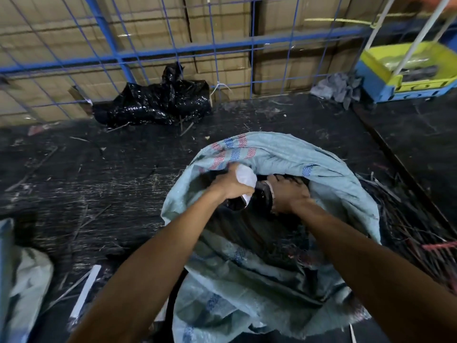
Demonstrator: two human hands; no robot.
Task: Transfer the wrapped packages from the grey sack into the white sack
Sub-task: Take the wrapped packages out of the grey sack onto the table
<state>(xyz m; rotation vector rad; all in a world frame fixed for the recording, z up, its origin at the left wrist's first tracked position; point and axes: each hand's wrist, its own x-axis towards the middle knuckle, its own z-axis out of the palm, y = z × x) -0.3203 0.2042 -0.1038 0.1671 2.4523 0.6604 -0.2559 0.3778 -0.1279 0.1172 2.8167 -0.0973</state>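
Hands both inside grey sack (284,154): left hand (233,185) grips white-wrapped pkg (245,175); right hand (288,194) on dark contents, grip unclear.

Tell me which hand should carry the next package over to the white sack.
Left, probably. The left hand already grips a wrapped package at the grey sack mouth, and the white sack lies at the left edge. The right hand is deeper inside; its grip is unclear.

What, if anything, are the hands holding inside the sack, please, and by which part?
The left hand grips a white-wrapped package round its middle; the right hand rests on dark contents, any hold unclear.
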